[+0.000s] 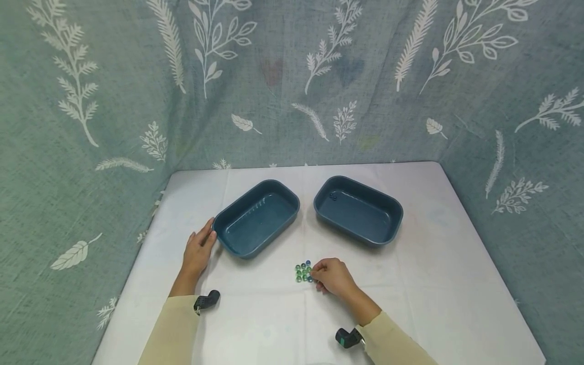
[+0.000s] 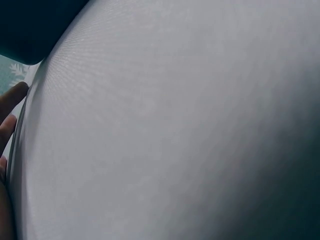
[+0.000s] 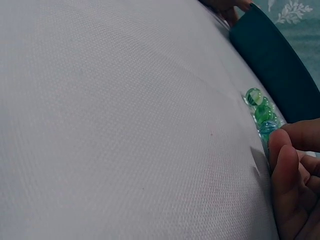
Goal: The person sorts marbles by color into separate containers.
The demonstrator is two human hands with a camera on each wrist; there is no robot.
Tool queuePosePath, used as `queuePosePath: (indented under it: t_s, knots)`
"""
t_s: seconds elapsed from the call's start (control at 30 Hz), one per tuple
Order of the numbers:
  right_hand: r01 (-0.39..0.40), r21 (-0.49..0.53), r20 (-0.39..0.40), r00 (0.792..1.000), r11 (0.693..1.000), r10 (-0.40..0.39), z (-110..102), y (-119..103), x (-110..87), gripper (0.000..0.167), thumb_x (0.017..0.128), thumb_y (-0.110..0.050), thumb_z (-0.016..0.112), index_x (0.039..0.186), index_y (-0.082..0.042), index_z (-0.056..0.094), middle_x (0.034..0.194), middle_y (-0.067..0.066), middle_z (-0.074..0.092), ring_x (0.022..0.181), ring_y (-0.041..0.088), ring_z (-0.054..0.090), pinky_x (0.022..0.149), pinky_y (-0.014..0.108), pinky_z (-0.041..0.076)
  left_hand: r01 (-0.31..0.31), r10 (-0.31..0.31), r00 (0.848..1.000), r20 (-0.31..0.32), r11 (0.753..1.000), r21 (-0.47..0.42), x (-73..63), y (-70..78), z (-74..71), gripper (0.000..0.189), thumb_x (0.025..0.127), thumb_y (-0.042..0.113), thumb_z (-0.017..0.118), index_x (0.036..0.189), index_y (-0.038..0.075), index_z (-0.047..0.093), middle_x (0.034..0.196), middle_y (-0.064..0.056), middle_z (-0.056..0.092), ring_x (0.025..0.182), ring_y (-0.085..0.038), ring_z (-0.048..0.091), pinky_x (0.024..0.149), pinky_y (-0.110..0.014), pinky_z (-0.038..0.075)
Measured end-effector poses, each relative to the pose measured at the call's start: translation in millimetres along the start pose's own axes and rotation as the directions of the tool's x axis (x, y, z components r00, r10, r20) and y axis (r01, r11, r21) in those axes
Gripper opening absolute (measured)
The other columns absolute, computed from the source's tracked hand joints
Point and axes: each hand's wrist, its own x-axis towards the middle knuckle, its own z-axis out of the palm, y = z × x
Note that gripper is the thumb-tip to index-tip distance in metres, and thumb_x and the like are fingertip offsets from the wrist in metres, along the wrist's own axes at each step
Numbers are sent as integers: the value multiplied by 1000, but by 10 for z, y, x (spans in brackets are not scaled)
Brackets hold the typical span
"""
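Note:
My left hand (image 1: 197, 252) rests its fingertips at the near left end of a dark teal bin (image 1: 253, 248), which stands angled on the table. In the left wrist view a few fingers (image 2: 12, 102) show loosely extended beside this bin. On the white cloth lies a tight cluster of green and blue glass marbles (image 1: 298, 272). My right hand (image 1: 335, 278) is at the cluster's right edge, thumb and fingertips drawn close together. From the right wrist, those fingertips are right at a blue marble (image 3: 268, 127); I cannot tell whether a marble is between them.
A second dark teal bin (image 1: 365, 234) stands at the back right, with a couple of small dark marbles (image 1: 333, 196) in its far left corner. White cloth covers the table (image 1: 255, 324). Leaf-patterned green fabric (image 1: 274, 137) hangs behind and along both sides.

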Motion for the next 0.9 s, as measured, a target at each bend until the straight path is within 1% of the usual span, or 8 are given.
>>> queuePosePath:
  t_s: [0.13, 0.23, 0.3, 0.53, 0.7, 0.77, 0.9]
  knots:
    - [-1, 23, 6, 1000, 1000, 1, -12, 5, 4, 12, 92, -16, 68, 84, -6, 68, 61, 4, 64, 47, 15, 60, 42, 27, 53, 1, -1, 1000, 4, 1000, -6, 3, -3, 4, 53, 102, 50, 40, 151, 28, 38, 145, -9, 46, 138, -35, 36, 119, -46, 6]
    - [-9, 54, 20, 1000, 999, 8, -21, 16, 19, 14, 93, -16, 66, 84, -5, 68, 64, 4, 65, 49, 14, 61, 44, 29, 54, 17, -17, 1000, 6, 1000, -5, 5, -14, 14, 54, 102, 52, 39, 151, 29, 37, 146, -8, 45, 138, -34, 35, 119, -45, 6]
    - [-23, 89, 30, 999, 996, 20, -30, 26, 31, 15, 93, -15, 65, 85, -4, 68, 67, 5, 66, 51, 15, 62, 45, 30, 55, 28, -28, 1000, 10, 1000, -9, 7, -17, 19, 55, 101, 53, 39, 151, 30, 36, 146, -8, 45, 139, -34, 34, 119, -45, 5]
    - [-54, 200, 62, 997, 978, 42, -75, 38, 37, 16, 94, -13, 63, 90, 2, 68, 75, 8, 68, 58, 16, 64, 51, 31, 57, 24, -24, 1000, 10, 999, -21, 9, -25, 30, 55, 101, 54, 39, 151, 32, 36, 146, -7, 45, 139, -34, 33, 119, -46, 5]
    - [-105, 291, 79, 993, 951, 86, -120, 57, 40, 15, 94, -12, 63, 92, 3, 68, 79, 10, 68, 60, 16, 62, 53, 31, 58, 13, -13, 1000, 10, 1000, -12, 6, -20, 26, 55, 102, 53, 38, 152, 30, 36, 146, -7, 45, 138, -34, 35, 119, -46, 5]
    - [-114, 325, 77, 993, 939, 94, -142, 61, 41, 15, 94, -12, 63, 94, 3, 68, 80, 10, 69, 60, 15, 61, 52, 30, 57, 7, -7, 1000, 10, 1000, -7, 8, -10, 23, 56, 102, 53, 38, 152, 28, 35, 145, -7, 46, 138, -34, 36, 119, -45, 5]
    - [-124, 381, 82, 992, 916, 100, -195, 70, 48, 16, 94, -10, 62, 96, 5, 67, 81, 11, 69, 58, 14, 59, 51, 28, 56, 14, -14, 1000, 14, 1000, -5, 9, -10, 23, 56, 102, 53, 38, 152, 28, 36, 145, -8, 46, 138, -34, 36, 119, -45, 4]
